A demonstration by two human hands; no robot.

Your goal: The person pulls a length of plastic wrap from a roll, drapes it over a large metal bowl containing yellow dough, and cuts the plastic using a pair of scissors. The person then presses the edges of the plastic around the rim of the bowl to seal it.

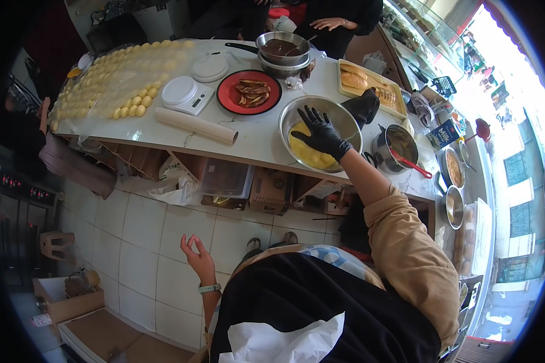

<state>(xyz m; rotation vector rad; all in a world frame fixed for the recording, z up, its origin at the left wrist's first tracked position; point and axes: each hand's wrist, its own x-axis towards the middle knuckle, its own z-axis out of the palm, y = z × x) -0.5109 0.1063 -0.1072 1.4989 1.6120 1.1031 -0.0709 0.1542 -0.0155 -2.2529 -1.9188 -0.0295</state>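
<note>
My right hand (pixel 322 132), in a black glove, is spread over a yellow mass (pixel 315 154) in a large steel bowl (pixel 353 131) at the counter's near edge. Its fingers are apart, and the palm seems to touch the yellow mass. My left hand (pixel 200 261) is bare, with a watch on the wrist, and hangs over the floor away from the counter. Its fingers are bent and apart, holding nothing visible. Left of the bowl are a red plate (pixel 225 93) with browned slices and a rolled sheet or tube (pixel 197 125). A black glove or cloth (pixel 367 108) lies by the bowl's far right rim.
Many dough balls (pixel 136 100) lie partly under clear plastic at the left, near a white scale (pixel 194 97). Behind stand stacked steel bowls (pixel 284 66) with brown sauce. A tray with bread (pixel 402 110) and a pot (pixel 395 145) with a red utensil are on the right. Several people stand around the counter.
</note>
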